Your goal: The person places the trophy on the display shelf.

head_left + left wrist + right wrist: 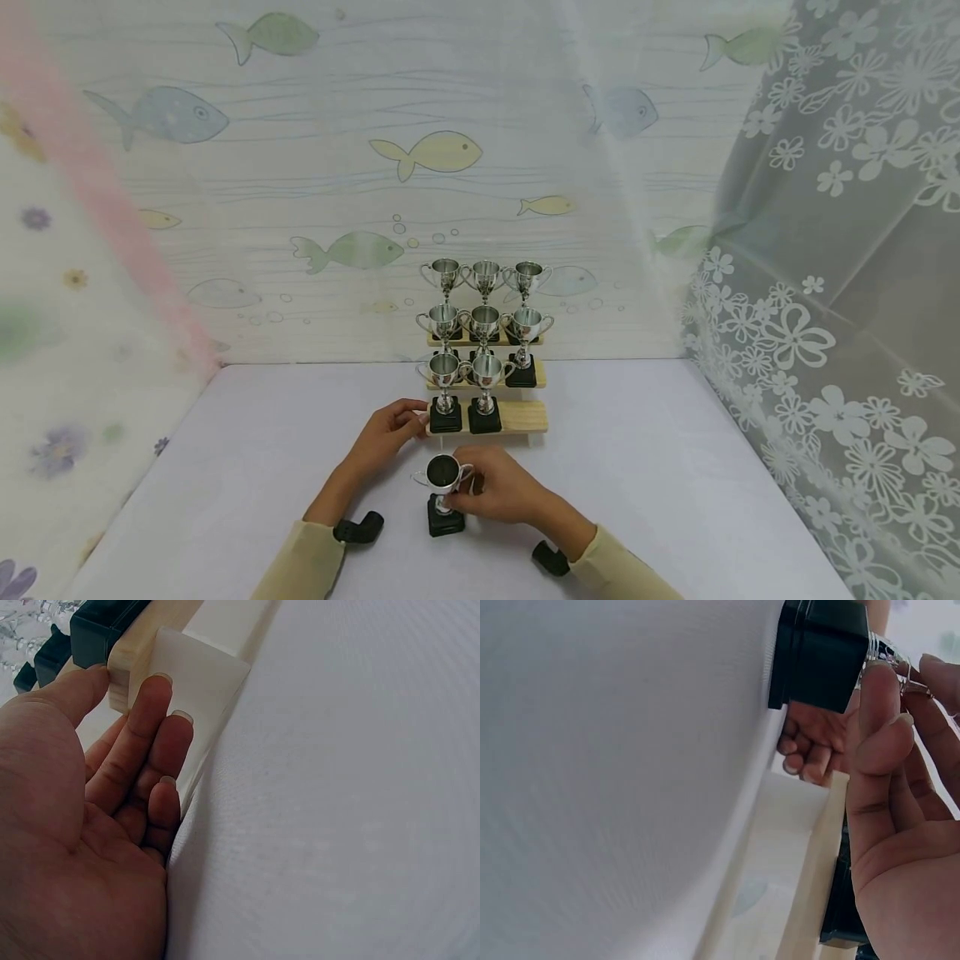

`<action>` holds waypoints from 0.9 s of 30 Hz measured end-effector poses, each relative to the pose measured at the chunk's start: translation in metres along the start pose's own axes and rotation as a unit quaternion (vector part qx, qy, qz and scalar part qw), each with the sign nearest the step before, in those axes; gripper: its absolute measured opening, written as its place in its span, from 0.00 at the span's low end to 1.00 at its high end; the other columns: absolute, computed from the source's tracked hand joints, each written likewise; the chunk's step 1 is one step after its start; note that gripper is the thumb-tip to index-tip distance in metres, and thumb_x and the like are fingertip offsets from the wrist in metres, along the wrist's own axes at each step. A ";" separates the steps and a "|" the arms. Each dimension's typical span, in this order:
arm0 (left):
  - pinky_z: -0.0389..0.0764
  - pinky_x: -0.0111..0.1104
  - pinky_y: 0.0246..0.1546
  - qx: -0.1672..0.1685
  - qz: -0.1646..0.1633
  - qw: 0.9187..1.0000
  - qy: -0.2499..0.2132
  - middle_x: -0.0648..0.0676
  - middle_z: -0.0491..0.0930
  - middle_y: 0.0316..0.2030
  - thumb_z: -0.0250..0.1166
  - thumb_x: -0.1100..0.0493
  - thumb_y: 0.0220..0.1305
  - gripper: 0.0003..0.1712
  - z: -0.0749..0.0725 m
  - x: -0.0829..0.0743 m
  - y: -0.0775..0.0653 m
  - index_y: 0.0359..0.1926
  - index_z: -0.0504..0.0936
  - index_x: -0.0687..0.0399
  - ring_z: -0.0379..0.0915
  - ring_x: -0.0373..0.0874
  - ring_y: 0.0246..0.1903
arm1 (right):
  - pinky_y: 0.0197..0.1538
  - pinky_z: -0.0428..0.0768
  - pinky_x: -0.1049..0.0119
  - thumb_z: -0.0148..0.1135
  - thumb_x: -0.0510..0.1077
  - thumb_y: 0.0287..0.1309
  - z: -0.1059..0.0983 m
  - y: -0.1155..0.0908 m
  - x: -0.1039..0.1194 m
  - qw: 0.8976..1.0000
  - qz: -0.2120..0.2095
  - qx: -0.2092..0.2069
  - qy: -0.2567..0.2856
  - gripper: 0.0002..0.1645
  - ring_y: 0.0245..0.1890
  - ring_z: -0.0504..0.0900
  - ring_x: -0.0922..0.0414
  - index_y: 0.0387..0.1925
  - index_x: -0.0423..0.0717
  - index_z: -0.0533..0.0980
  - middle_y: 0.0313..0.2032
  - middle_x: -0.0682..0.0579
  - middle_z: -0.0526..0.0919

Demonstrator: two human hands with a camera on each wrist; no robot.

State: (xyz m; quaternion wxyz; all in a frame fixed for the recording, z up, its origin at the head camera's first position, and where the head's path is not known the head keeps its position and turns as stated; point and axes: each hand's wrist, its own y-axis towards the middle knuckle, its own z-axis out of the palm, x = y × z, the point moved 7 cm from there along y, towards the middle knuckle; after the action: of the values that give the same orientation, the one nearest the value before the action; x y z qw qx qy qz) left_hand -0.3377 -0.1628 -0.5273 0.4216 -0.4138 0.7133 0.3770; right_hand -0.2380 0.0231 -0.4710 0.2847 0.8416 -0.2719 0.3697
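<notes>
My right hand [504,487] pinches a small silver trophy cup [442,473] by its stem and handle, in front of the stand. The cup stands upright on its black square base [821,652], which is at the white tabletop in the right wrist view. My left hand [390,435] grips the left end of the lowest step of a wooden display stand [525,415]. In the left wrist view its thumb [84,686] lies against the wood beside a black base, with the fingers below. Two trophy cups [486,372] occupy this step's left and middle; bare wood shows at right.
Three more trophy cups line the stand's middle step [542,375] and three its top step [550,338]. Behind hangs a fish-print curtain [300,192]; a flowered sheer curtain [847,375] borders the right. White cloth covers the table [637,467].
</notes>
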 end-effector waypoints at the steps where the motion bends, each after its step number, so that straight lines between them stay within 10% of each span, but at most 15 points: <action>1: 0.79 0.32 0.47 -0.001 -0.002 1.000 0.001 0.54 0.88 0.36 0.63 0.56 0.79 0.19 0.000 0.000 0.000 0.65 0.79 0.58 0.85 0.45 0.39 | 0.36 0.85 0.66 0.78 0.36 0.58 -0.001 0.000 0.000 1.000 -0.001 -0.001 -0.002 0.11 0.33 0.82 0.72 0.39 0.48 0.82 0.34 0.57 0.86; 27: 0.77 0.31 0.42 -0.008 -0.004 1.000 0.009 0.53 0.88 0.34 0.63 0.56 0.79 0.18 0.000 -0.001 0.000 0.63 0.81 0.57 0.84 0.46 0.38 | 0.32 0.83 0.65 0.76 0.36 0.60 -0.060 -0.012 0.009 0.996 0.016 -0.085 0.011 0.11 0.32 0.85 0.62 0.44 0.48 0.86 0.38 0.47 0.88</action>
State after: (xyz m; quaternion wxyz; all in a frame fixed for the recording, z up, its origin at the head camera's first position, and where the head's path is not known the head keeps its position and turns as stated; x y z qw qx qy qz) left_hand -0.3372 -0.1627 -0.5265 0.4131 -0.4237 0.7125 0.3770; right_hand -0.2529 0.0700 -0.4331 0.3520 0.8059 -0.3130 0.3587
